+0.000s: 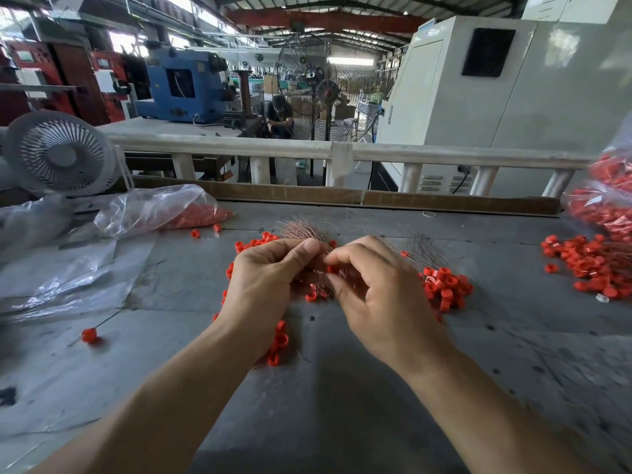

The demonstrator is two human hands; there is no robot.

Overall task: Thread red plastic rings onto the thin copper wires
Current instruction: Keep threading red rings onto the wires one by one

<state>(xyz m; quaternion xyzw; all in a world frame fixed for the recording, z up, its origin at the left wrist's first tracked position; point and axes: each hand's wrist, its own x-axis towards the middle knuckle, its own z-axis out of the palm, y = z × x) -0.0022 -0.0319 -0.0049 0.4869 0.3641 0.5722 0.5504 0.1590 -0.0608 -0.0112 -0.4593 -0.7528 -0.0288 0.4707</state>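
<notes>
Left hand [263, 278] grips copper wire bundle [301, 230] over tabletop [342, 388] centre; right hand [379, 292] pinches red ring [332, 268] at wire ends; risk: neighbouring strands snag ring, wire tip bends or misses bore

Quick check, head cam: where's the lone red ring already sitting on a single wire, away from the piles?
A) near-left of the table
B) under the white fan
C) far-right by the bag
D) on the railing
A: the single threaded ring lies on the grey table to the near left, well apart from the left hand and the loose rings.
</notes>
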